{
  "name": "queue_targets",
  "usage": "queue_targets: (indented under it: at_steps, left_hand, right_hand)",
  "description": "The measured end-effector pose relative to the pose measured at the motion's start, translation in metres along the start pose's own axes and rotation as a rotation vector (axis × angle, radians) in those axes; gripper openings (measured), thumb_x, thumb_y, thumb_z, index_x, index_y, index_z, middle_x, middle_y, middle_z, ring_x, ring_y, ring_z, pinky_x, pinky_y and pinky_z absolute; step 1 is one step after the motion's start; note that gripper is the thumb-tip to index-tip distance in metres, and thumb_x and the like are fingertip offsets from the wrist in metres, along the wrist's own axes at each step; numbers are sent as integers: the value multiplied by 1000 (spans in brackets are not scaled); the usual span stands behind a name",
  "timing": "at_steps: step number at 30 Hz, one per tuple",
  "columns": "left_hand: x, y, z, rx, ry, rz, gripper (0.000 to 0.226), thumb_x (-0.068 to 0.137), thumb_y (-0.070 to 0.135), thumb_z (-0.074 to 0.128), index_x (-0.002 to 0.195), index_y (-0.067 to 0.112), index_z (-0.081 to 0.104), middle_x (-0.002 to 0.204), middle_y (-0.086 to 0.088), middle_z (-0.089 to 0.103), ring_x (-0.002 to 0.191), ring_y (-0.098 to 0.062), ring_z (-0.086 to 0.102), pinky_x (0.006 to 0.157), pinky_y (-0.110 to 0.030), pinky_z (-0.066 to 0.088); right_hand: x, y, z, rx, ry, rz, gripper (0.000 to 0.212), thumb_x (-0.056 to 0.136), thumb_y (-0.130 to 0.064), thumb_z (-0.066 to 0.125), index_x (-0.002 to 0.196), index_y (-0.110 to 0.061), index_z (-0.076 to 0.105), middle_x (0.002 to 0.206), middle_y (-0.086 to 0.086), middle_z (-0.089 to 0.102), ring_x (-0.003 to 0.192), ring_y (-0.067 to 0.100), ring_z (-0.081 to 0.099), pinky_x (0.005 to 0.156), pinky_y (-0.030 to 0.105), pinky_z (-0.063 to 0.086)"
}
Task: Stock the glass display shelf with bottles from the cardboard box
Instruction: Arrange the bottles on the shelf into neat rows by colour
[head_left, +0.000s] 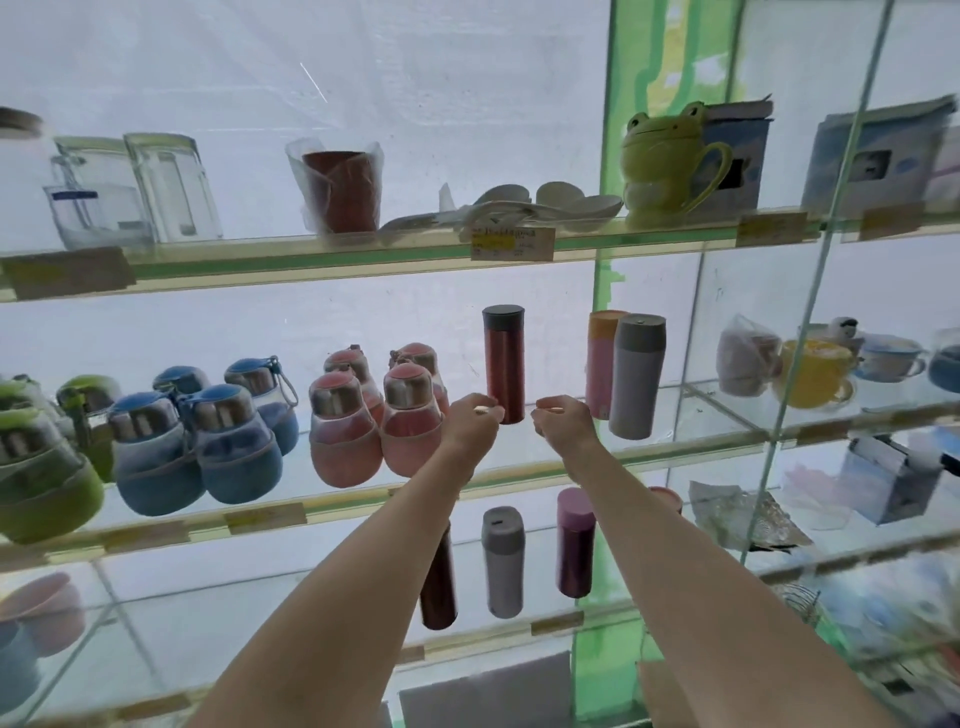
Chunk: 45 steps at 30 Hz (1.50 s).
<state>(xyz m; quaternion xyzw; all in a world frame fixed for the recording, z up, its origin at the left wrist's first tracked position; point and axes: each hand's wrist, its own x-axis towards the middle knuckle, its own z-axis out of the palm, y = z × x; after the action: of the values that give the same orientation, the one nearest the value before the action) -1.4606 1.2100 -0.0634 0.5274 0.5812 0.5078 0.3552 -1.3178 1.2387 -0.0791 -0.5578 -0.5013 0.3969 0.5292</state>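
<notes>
Head view, glass display shelf (519, 480), lit white backing, red bottle (504, 364) upright

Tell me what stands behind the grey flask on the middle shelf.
Behind the grey flask stands a pink flask with an orange cap, close at its left. The grey one covers the pink one's right side, so whether they touch cannot be seen.
</notes>
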Motion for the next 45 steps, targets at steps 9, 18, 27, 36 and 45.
queue_targets:
  at_steps: [9, 18, 27, 36, 45]
  left_hand:
    - [-74, -8, -43, -151, -8, -12, 12, 94, 5, 58, 104, 4, 64, 95, -19, 69, 80, -26, 65, 77, -42, 57]
    - [-135, -59, -89, -179, 20, -128, 6, 94, 7, 57, 96, 9, 62, 80, -11, 67, 71, -23, 61, 68, -33, 55]
    - [-153, -119, -139, 15, 117, -248, 22, 93, 10, 57, 114, 6, 62, 106, -18, 68, 90, -33, 66, 88, -46, 58]
    - [-147, -147, -159, 93, 85, -366, 29, 91, 13, 66, 117, 8, 56, 114, -15, 64, 95, -28, 62, 81, -41, 58]
    - [-106, -159, -145, 173, 138, -371, 62, 87, 11, 72, 140, 11, 41, 124, -11, 53, 115, -30, 56, 97, -43, 52]
  right_hand:
    - [-89, -3, 12, 58, 74, 14, 18, 87, -3, 57, 102, -10, 64, 82, 7, 68, 72, 20, 65, 79, 40, 59]
    - [-159, 25, 42, 10, -48, 116, 12, 88, -2, 59, 91, -10, 67, 83, 11, 69, 69, 21, 62, 71, 33, 56]
    - [-180, 72, 83, -73, -213, 159, 9, 87, -6, 68, 93, -11, 64, 97, 10, 66, 86, 24, 62, 91, 41, 55]
    - [-150, 98, 119, -264, -303, 160, 41, 85, -16, 76, 120, -10, 58, 115, 6, 65, 108, 25, 61, 96, 36, 50]
    - [-119, 114, 124, -412, -291, 144, 54, 84, -18, 79, 127, -7, 49, 120, 12, 62, 107, 26, 59, 93, 36, 50]
